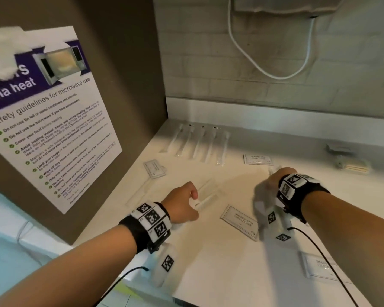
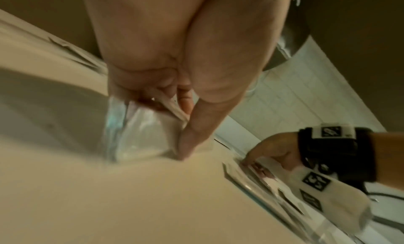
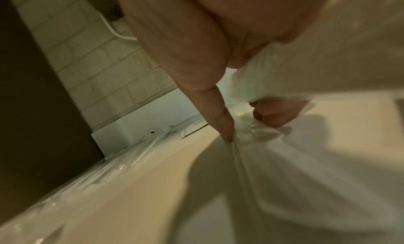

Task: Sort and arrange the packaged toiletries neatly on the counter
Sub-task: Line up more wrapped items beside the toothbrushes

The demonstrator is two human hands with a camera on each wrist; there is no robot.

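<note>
Clear-wrapped toothbrush (image 1: 205,199), slim and white, is pinched by the left hand (image 1: 182,203) beside the shampoo sachet (image 1: 239,221); right hand (image 1: 273,185) pinches a clear wrapper (image 3: 258,132).

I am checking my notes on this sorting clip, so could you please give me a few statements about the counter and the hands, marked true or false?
1. A row of long wrapped packets lies near the back wall. True.
2. The left hand rests flat and open. False: it pinches a clear wrapped packet.
3. The poster concerns microwave safety. True.
4. The shampoo sachet lies between the two hands. True.
5. The right hand holds nothing. False: it grips crinkled clear wrapping.
</note>
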